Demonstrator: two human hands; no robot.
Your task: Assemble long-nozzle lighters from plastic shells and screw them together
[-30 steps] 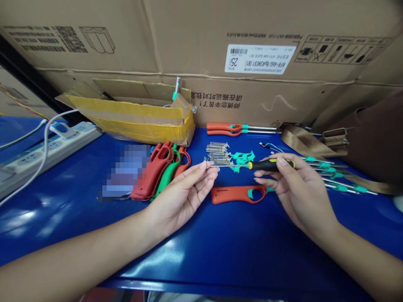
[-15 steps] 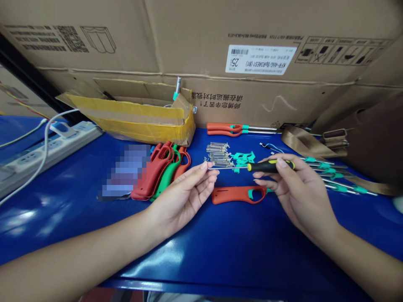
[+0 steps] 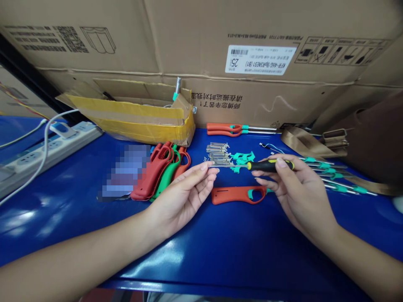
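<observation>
Screwdriver point(image 3: 266, 166) lies right of the frame's centre, its rounded black-and-yellow handle wrapped by my right hand point(image 3: 300, 195). Its thin metal shaft points left to my left hand point(image 3: 185, 193), fingertips gathered; whether they pinch it, I can't tell. Since half a second ago, the shaft sits slightly higher. Beyond it lie green plastic parts point(image 3: 244, 158); my right fingers partly cover a smooth orange lighter point(image 3: 231, 196).
</observation>
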